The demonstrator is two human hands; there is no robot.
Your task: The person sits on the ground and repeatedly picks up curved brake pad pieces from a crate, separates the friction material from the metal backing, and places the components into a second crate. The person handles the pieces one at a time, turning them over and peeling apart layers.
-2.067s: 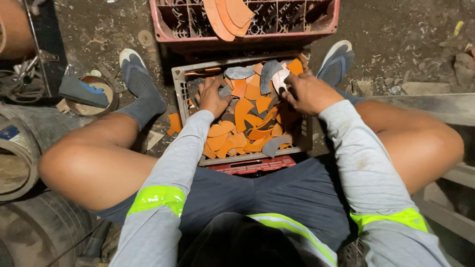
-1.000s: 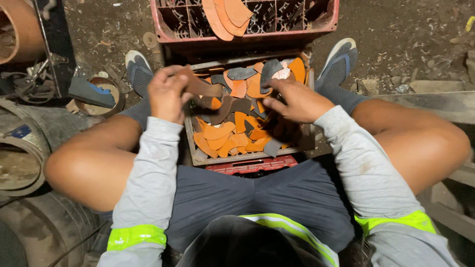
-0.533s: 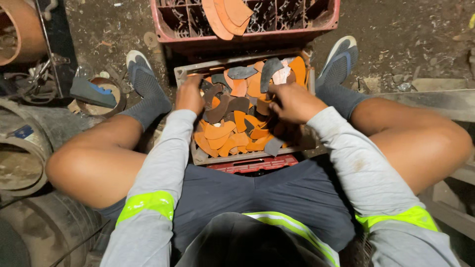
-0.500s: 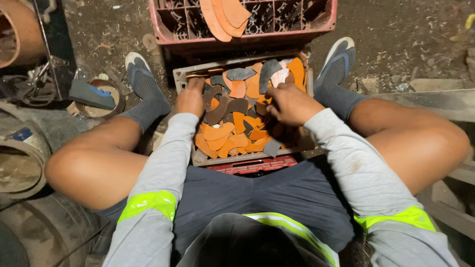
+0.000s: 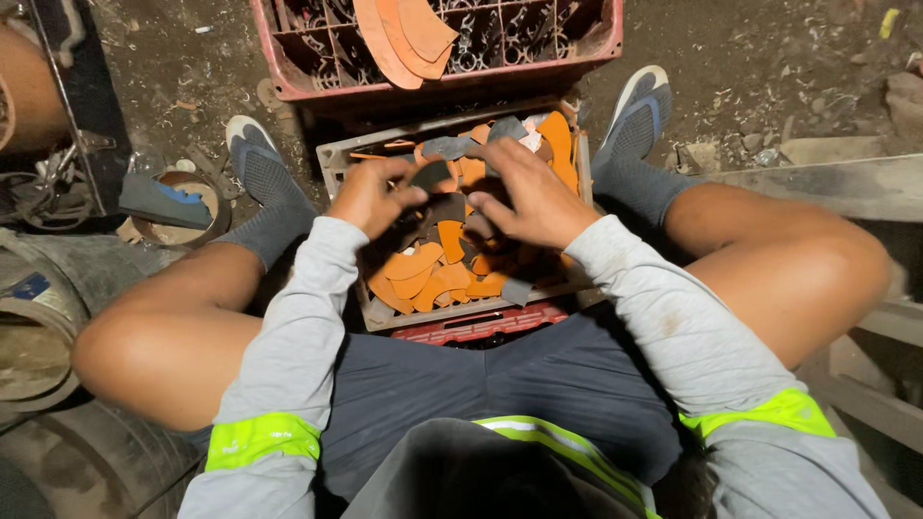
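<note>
Setting: dirt floor [image 5: 769, 58] strewn with debris, seen from the head view; a person sits with legs spread around a grey crate [image 5: 332, 159].
Crate: sits between the two grey shoes, on top of a red crate [image 5: 481, 327] whose edge shows below it; it is packed with orange pieces [image 5: 423, 274] and a few grey pieces [image 5: 447, 147], all flat and curved.
Far crate: a second red crate [image 5: 596, 38] stands just beyond, with larger orange cut shapes [image 5: 404, 34] resting on its grid.
Left hand: left hand [image 5: 365, 197] lies over the crate's left half, fingers curled and pinched on a dark grey piece [image 5: 433, 176] at its tips.
Right hand: right hand [image 5: 534, 197] is spread over the middle of the pile, fingers bent down among the pieces; whether it grips one cannot be told, since the palm hides them.
Hands together: close, nearly meeting over the dark piece.
Surroundings: metal drums [image 5: 38, 356] and a blue-grey shoe sole [image 5: 163, 202] lie at the left; a concrete ledge [image 5: 827, 178] runs at the right.
Doing it well: judged from the pile, sorting goes best by lifting one piece at a time by its edge, keeping the stack from sliding, and holding colours apart.
</note>
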